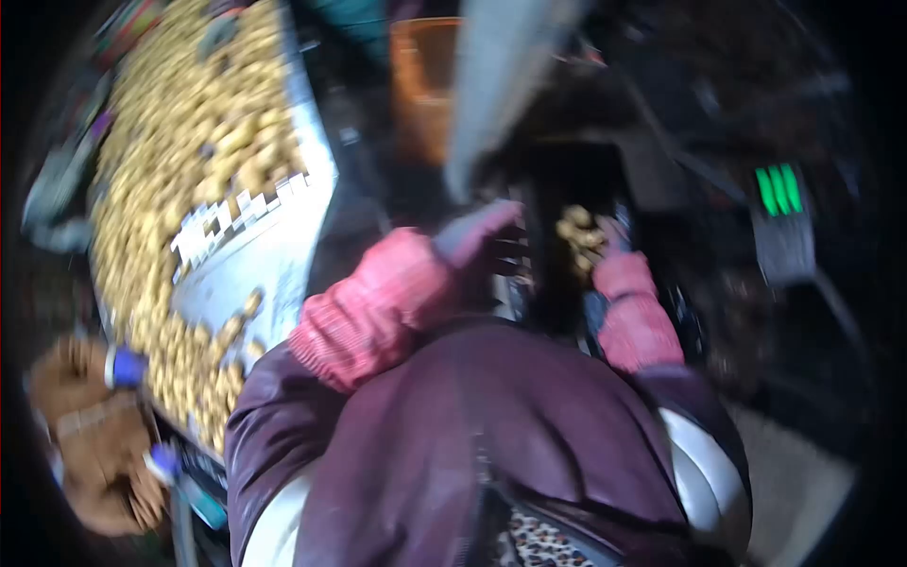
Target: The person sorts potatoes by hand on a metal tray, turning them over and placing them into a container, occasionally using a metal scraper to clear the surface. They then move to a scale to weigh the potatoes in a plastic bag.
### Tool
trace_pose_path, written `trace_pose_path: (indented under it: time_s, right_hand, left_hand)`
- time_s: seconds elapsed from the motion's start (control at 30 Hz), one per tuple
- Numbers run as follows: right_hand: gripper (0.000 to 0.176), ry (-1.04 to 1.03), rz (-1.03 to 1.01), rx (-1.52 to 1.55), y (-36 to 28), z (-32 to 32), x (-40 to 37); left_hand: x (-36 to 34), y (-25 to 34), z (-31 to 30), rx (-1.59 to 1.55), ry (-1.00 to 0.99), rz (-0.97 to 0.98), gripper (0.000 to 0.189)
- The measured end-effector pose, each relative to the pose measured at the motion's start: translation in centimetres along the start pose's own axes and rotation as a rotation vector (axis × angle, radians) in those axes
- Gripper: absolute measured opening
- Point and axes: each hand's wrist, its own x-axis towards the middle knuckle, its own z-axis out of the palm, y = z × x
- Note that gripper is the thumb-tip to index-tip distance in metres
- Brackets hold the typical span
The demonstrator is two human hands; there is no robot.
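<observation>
A dark crate (pixel 557 302) stands in front of me, with a small heap of yellowish potatoes (pixel 578 234) in it. My left hand (pixel 480 231), below a pink knitted cuff, reaches to the crate's left side; its fingers point towards the rim, but blur hides whether they grip it. At the crate's right side, close beside the potatoes, is my right hand (pixel 614 234), also below a pink cuff. Its fingers are smeared, so I cannot make out a grip or anything held.
To the left, a metal sorting table (pixel 255 279) bears a large spread of potatoes (pixel 189 123). A person in a brown jacket (pixel 94 430) is at its near left edge. An orange bucket (pixel 422 94) stands ahead, beside a grey post (pixel 496 85). A green-lit display (pixel 778 189) is right.
</observation>
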Motion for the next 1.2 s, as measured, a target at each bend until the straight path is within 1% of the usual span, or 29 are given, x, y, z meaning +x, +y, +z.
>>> trace_pose_path:
  time_s: [0.03,0.07,0.13,0.17,0.2,0.23,0.27,0.3,0.33,0.37,0.4,0.43,0.47,0.5,0.57,0.6,0.63,0.67,0.7,0.8,0.9,1.0,1.07,1.13,1.2]
  right_hand:
    - [0.047,0.010,-0.051,-0.033,-0.1,0.6,0.0]
    - [0.045,-0.004,-0.069,0.026,0.5,1.6,2.2]
    - [0.043,-0.034,-0.105,0.145,1.7,3.1,6.8]
    - [0.041,-0.020,-0.166,0.105,-0.6,6.0,7.0]
    - [0.040,-0.064,-0.235,-0.044,-3.2,10.4,6.3]
    - [0.038,-0.093,-0.323,-0.183,-4.8,14.5,5.3]
    - [0.035,-0.178,-0.346,-0.208,-5.8,18.1,5.4]
    - [0.035,-0.322,-0.459,-0.144,-6.0,21.1,5.8]
    - [0.034,-0.449,-0.523,-0.192,-6.8,24.4,4.6]
    - [0.031,-0.540,-0.894,-0.356,-6.8,27.8,4.3]
    - [0.029,-0.572,-1.284,-0.458,-6.8,31.2,4.1]
    - [0.028,-0.681,-1.272,-0.468,-7.9,34.1,1.1]
    - [0.026,-0.791,-1.252,-0.478,-8.9,37.1,-1.9]
    - [0.028,-0.801,-1.562,-0.521,-8.0,40.0,-1.5]
    - [0.031,-0.820,-1.677,-0.699,-6.8,43.8,-2.6]
    - [0.031,-0.865,-1.676,-0.739,-6.0,45.5,-2.3]
    - [0.031,-0.867,-1.698,-0.805,-5.8,46.6,-3.3]
    - [0.031,-0.869,-1.662,-0.880,-5.2,47.7,-3.3]
    - [0.031,-0.870,-1.625,-0.952,-4.8,48.6,-3.5]
    - [0.030,-0.824,-1.553,-1.182,-4.7,49.4,-4.9]
    - [0.029,-0.741,-1.618,-1.111,-3.4,49.5,-3.8]
    - [0.031,-0.754,-1.595,-1.132,-3.6,49.5,-3.9]
    - [0.031,-0.752,-1.589,-1.144,-3.8,49.5,-4.2]
    - [0.031,-0.773,-1.559,-1.163,-3.8,49.6,-4.1]
    - [0.030,-0.788,-1.553,-1.172,-3.9,49.6,-4.0]
  left_hand:
    - [-0.6,0.0,-1.3,0.041,0.043,0.036,0.056]
    - [0.1,-1.0,-4.2,0.345,0.024,0.374,0.053]
    - [-2.3,-0.8,-6.6,0.551,0.169,0.531,0.047]
    - [-4.7,-0.5,-6.3,0.440,0.253,0.479,0.045]
    - [-7.1,-0.1,-6.0,0.322,0.339,0.436,0.043]
    - [-8.7,-0.4,-6.8,0.256,0.385,0.470,0.042]
    - [-9.7,-1.2,-8.6,0.211,0.438,0.582,0.040]
    - [-11.2,-1.9,-9.6,0.188,0.529,0.729,0.036]
    - [-14.7,-1.4,-9.1,0.238,0.662,0.657,0.038]
    - [-18.6,-1.3,-8.5,0.283,0.787,0.575,0.040]
    - [-19.4,-3.3,-10.5,0.402,0.963,0.760,0.044]
    - [-20.3,-5.1,-12.5,0.538,1.174,0.916,0.047]
    - [-21.8,-6.6,-14.3,0.662,1.326,0.916,0.050]
    - [-23.9,-8.0,-15.3,0.783,1.474,0.902,0.053]
    - [-28.2,-10.0,-16.9,1.069,1.596,0.760,0.057]
    - [-28.1,-13.1,-20.4,1.308,1.794,0.628,0.060]
    - [-29.8,-13.3,-20.0,1.279,1.796,0.477,0.058]
    - [-31.5,-13.6,-19.7,1.256,1.789,0.321,0.057]
    - [-33.0,-13.9,-18.8,1.212,1.852,0.231,0.056]
    - [-35.0,-17.2,-19.5,1.445,2.015,0.146,0.046]
    - [-36.6,-18.2,-19.6,1.362,2.025,0.227,0.042]
    - [-38.5,-15.5,-21.5,1.145,1.967,0.593,0.048]
    - [-39.6,-12.6,-25.1,1.152,1.943,0.585,0.054]
    - [-41.6,-8.9,-27.1,1.349,2.016,0.346,0.064]
    - [-42.7,-6.9,-30.1,1.190,1.928,0.124,0.072]
